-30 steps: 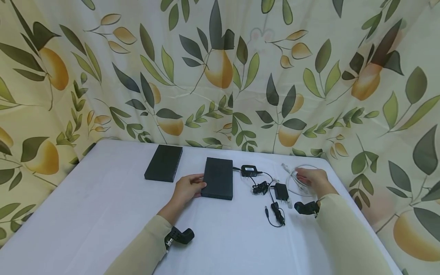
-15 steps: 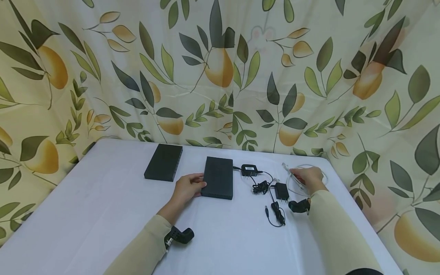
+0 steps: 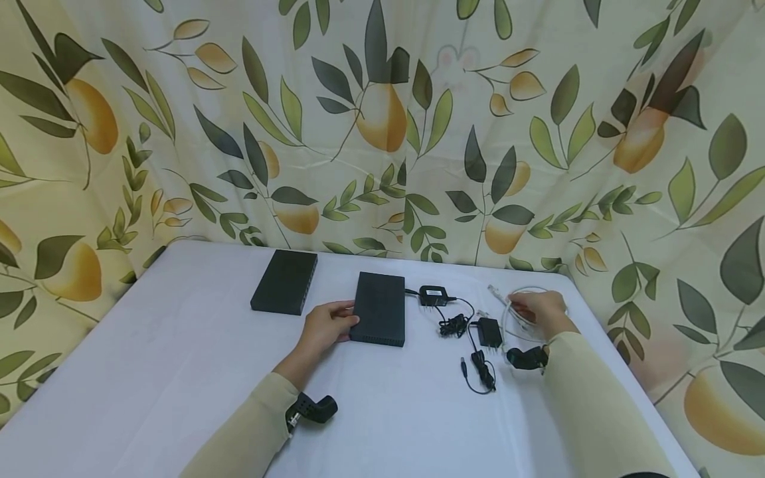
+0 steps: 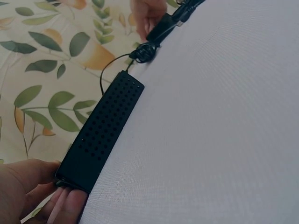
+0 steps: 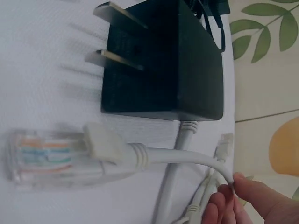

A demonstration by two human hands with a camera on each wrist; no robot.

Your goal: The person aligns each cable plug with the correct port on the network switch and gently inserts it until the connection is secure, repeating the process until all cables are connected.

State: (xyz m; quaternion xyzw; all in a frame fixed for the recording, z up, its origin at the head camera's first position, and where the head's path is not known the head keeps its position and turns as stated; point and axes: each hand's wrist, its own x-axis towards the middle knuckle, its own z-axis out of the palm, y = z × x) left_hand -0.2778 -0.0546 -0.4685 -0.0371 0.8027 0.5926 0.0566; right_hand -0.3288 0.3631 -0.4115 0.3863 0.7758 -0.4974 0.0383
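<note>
My left hand (image 3: 325,324) grips the left edge of a flat black box (image 3: 379,309), thumb on top and fingers at the side and below. Rows of round holes pierce the long side of this black box (image 4: 105,121) in the left wrist view. On the right, my right hand (image 3: 540,311) pinches a white network cable (image 3: 512,325) between thumb and fingers. The cable's clear plug (image 5: 44,156) lies close to the camera in the right wrist view, slightly blurred. Beside it sits a black power adapter (image 3: 489,333) with two metal prongs.
A second flat black box (image 3: 285,282) lies to the left. Behind and right of the gripped box is another power adapter (image 3: 433,296) with a bundled cord (image 3: 454,326). A tied black cord (image 3: 483,372) lies nearer. The patterned curtain (image 3: 382,133) borders the white tabletop (image 3: 179,372).
My right hand shifted left with the white cable, then slightly back right. My left hand and the black box have stayed in place.
</note>
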